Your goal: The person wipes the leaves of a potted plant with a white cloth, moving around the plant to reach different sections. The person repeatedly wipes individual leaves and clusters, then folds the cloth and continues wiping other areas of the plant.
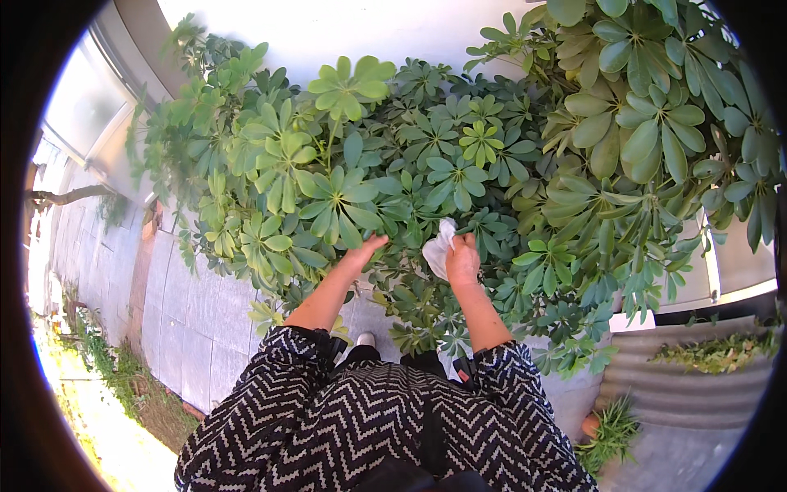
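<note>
A large schefflera shrub [455,178] with glossy, finger-like leaflets spreads across the view before me. My left hand [367,247] reaches in at the shrub's lower middle, beside a broad green leaf cluster [338,203]; leaves partly cover its fingers, so its grip cannot be made out. To the right, my right hand [463,258] is closed on a crumpled white cloth or wipe [439,248], which hangs from the fingers towards the left. Dark green leaflets [489,229] lie close beside that hand's fingertips.
Behind the shrub rises a pale wall [369,31]. Grey paving [184,326] runs on the left, past a brown branch [77,195]. At lower right are a corrugated surface [682,381], a white card [632,321] and a spiky potted plant [615,433].
</note>
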The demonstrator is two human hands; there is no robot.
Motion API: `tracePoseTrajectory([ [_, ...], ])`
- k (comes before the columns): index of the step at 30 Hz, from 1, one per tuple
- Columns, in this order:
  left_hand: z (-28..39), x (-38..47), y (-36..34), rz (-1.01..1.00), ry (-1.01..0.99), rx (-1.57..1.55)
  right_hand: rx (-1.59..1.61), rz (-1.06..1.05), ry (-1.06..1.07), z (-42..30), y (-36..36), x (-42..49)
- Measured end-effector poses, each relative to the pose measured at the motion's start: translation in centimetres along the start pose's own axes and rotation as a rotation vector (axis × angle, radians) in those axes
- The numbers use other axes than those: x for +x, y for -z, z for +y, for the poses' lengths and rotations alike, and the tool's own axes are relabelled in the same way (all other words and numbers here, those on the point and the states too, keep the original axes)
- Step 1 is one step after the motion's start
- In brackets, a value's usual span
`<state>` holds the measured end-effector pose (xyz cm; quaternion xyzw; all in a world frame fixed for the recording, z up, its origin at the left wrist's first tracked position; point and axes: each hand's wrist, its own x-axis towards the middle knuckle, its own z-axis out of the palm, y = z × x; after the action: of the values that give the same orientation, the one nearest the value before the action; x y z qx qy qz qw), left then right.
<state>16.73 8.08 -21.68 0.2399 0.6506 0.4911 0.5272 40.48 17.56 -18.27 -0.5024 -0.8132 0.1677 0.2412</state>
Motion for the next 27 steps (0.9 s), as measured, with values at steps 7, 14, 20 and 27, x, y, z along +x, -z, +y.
tracePoseTrajectory([
  [7,-5.0,-2.6,-0.1,-0.113,0.051,0.417,-0.158,-0.412,-0.028,-0.5,-2.0,-4.1],
  [14,-5.7,-5.2,-0.9,-0.261,0.046,0.531,-0.031,-0.125,-0.013,-2.7,3.6,-5.3],
  [20,-6.7,-7.5,-5.2,-0.341,0.363,0.213,-0.076,-0.091,0.105,-6.3,4.3,-10.8],
  [27,-7.3,-8.0,-6.7,-0.506,0.495,-0.092,-0.232,-0.137,-0.100,-3.1,4.2,-16.3],
])
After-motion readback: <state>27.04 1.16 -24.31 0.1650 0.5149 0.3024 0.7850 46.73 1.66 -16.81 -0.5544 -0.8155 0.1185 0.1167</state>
